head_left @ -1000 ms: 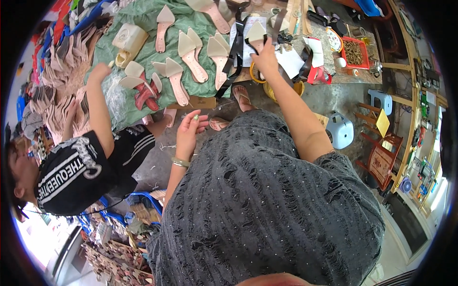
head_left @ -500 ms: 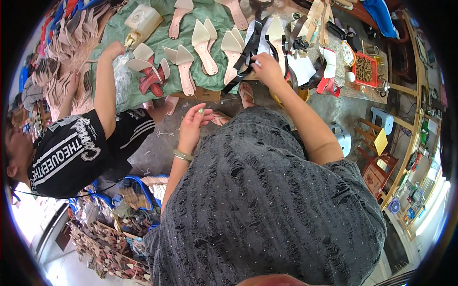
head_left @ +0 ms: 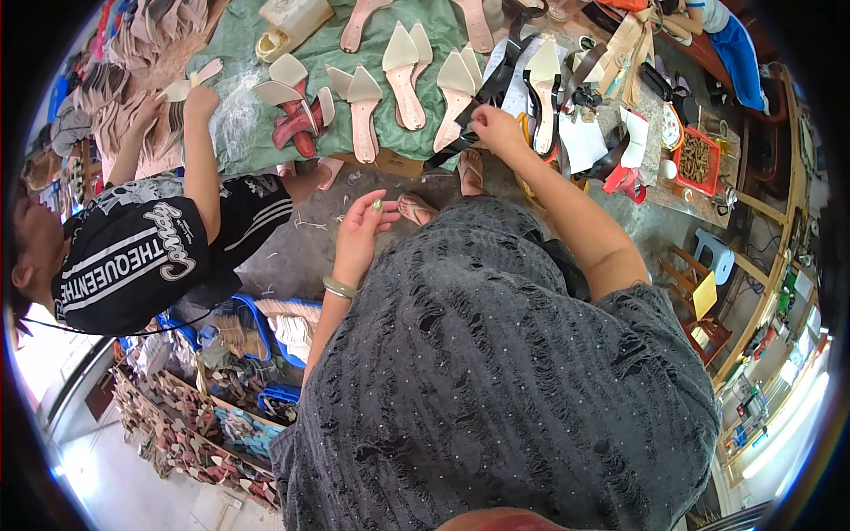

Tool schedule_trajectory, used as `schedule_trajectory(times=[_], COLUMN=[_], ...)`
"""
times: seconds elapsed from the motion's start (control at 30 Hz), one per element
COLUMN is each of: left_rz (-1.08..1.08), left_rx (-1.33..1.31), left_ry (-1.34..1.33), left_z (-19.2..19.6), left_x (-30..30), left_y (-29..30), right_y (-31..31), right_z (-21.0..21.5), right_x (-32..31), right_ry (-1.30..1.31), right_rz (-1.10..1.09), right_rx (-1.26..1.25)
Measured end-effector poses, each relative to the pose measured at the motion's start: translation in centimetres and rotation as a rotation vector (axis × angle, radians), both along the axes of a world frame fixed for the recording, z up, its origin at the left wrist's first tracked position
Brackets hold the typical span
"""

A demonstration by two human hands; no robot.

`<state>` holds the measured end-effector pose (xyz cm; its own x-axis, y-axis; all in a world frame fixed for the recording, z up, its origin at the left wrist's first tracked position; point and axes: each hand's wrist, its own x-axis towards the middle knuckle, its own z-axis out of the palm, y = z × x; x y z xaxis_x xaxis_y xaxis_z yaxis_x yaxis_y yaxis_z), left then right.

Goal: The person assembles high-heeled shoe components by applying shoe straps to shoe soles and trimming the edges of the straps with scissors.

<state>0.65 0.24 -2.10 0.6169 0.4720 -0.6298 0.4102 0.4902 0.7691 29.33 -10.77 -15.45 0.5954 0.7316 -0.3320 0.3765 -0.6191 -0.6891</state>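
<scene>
My right hand (head_left: 498, 131) is at the near edge of the green-covered table, its fingers pinched on a black strip (head_left: 456, 149). Beside it lie a pale pointed shoe sole (head_left: 451, 113) and another sole with black edging (head_left: 543, 102). My left hand (head_left: 361, 232) hangs in front of my body, below the table edge. Its fingers are loosely bent and apart, with nothing in them. More pale soles with pointed cream toe pieces, such as one sole (head_left: 404, 88), stand in a row on the green cloth (head_left: 232, 115). A reddish pair (head_left: 297, 124) lies farther left.
At the left, a co-worker in black (head_left: 133, 257) handles a sole by stacked insoles (head_left: 159, 44). A plastic jug (head_left: 297, 26) is at the back. To the right are white paper (head_left: 582, 146) and a red basket (head_left: 699, 159). Filled crates (head_left: 221, 416) stand behind left.
The view has shifted, so the table appears farther right. The co-worker's hand has left the jug and is now at a sole. My right hand stays by the black strip; my left hand hardly moves.
</scene>
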Motion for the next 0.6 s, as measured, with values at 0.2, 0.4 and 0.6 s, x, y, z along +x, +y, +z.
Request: schedule_trajectory(times=[0.2, 0.4, 0.6], left_rz=[0.036, 0.043, 0.015], left_rx=[0.013, 0.032, 0.015], left_ry=[0.006, -0.03, -0.056], left_z=[0.4, 0.4, 0.5], left_x=[-0.4, -0.8, 0.1], left_y=[-0.3, -0.4, -0.2], right_y=[-2.5, -0.8, 1.2], right_z=[-2.3, 0.3, -4.2], right_x=[-1.9, 1.6, 6.3], right_ry=[0.328, -0.066, 0.092], right_rz=[-0.208, -0.283, -0.379], right_rx=[-0.055, 0.099, 0.149])
